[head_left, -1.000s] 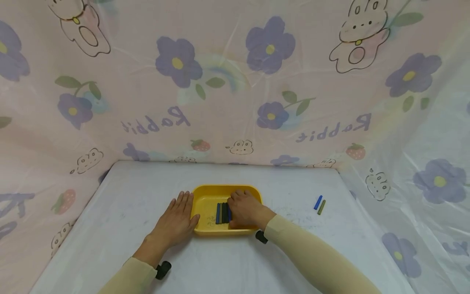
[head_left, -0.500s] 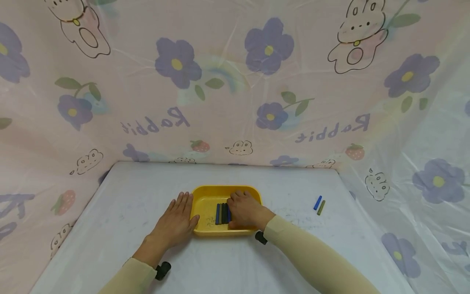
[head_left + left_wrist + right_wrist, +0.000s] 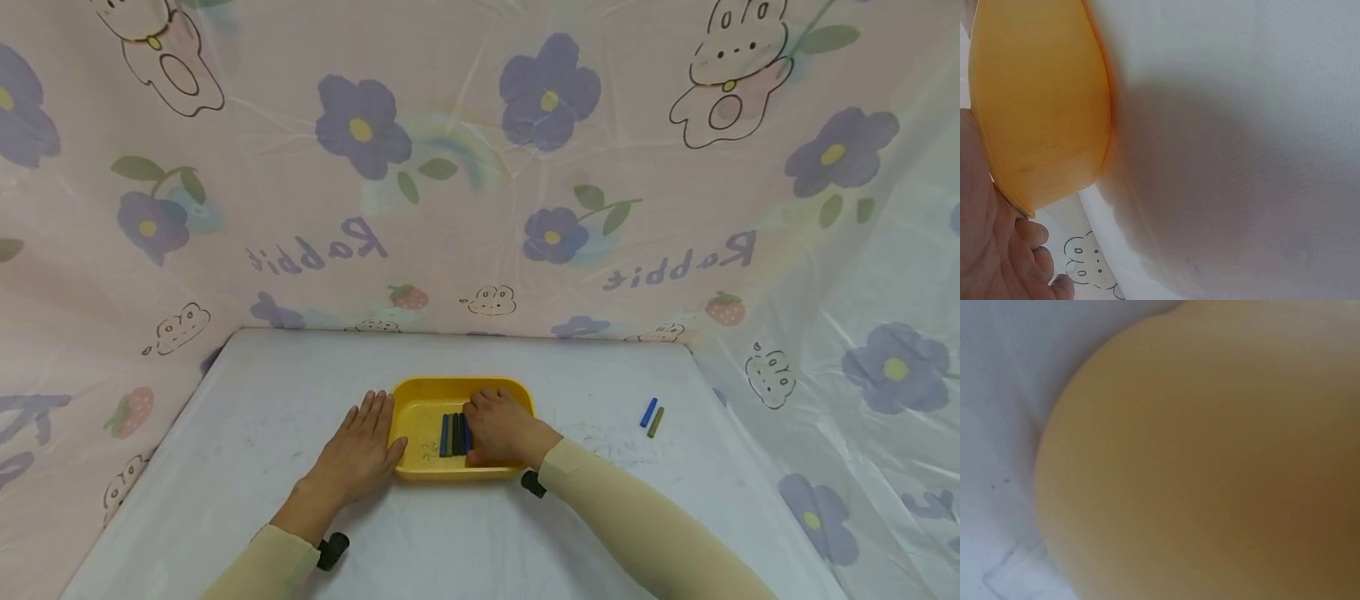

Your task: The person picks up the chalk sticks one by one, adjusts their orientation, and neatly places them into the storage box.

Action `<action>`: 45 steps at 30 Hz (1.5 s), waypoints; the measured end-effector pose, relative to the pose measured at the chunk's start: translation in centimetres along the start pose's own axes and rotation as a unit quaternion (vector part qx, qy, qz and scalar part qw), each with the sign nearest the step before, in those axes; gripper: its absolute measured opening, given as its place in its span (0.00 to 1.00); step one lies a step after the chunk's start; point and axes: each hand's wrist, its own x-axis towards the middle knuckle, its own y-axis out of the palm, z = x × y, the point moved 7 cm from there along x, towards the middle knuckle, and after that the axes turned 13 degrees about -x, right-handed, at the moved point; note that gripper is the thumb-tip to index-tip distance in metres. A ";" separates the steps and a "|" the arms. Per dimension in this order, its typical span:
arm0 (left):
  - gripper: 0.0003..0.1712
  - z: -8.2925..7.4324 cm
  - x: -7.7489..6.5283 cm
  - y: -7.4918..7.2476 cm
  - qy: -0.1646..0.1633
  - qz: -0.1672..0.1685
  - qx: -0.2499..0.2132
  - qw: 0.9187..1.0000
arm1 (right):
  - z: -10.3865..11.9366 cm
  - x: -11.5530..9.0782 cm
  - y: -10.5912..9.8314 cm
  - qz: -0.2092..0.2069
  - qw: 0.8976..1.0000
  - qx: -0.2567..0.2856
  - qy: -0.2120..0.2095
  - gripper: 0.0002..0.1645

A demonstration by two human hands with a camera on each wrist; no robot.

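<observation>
In the head view, a row of dark blue, olive and blackish crayons [image 3: 453, 435] lies side by side in a yellow tray [image 3: 416, 462]. My right hand [image 3: 498, 429] is inside the tray, over the row's right end. Its fingers curl at the far end of a blue crayon [image 3: 468, 435] and its thumb is at the near end; the fingertips are partly hidden. My left hand [image 3: 360, 446] lies with straight fingers along the tray's left side, thumb at the rim. The left wrist view shows the tray's outer wall [image 3: 1041, 106] beside the palm [image 3: 979, 225].
A bright blue crayon [image 3: 648, 412] and an olive crayon [image 3: 656, 422] lie on the white tabletop [image 3: 592, 517] right of the tray. Faint scribbles mark the cloth. Patterned curtain [image 3: 450, 208] hangs behind and at both sides. The tray's yellow surface [image 3: 1179, 475] fills most of the right wrist view, blurred.
</observation>
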 end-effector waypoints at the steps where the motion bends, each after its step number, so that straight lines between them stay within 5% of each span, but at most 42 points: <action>1: 0.46 0.0 0.0 0.0 0.000 0.001 0.001 1.000 | 0.0 0.0 0.0 0.000 1.000 0.002 0.000 0.49; 12: 0.45 -0.2 0.1 0.0 0.001 0.004 -0.001 1.000 | -1.2 -1.0 -0.8 -0.015 1.000 0.026 0.003 0.55; 23: 0.45 -0.5 -0.2 -0.2 0.003 0.001 0.006 1.000 | -6.0 -4.9 -2.7 -0.141 0.985 0.067 0.071 0.40; 38: 0.46 0.0 -0.1 -0.1 0.002 -0.009 0.004 1.000 | -14.9 -12.1 1.0 -0.212 0.962 0.019 0.170 0.42; 45: 0.46 -0.2 0.0 -0.1 0.007 -0.012 0.002 1.000 | -18.2 -15.0 4.6 -0.160 0.965 -0.006 0.207 0.40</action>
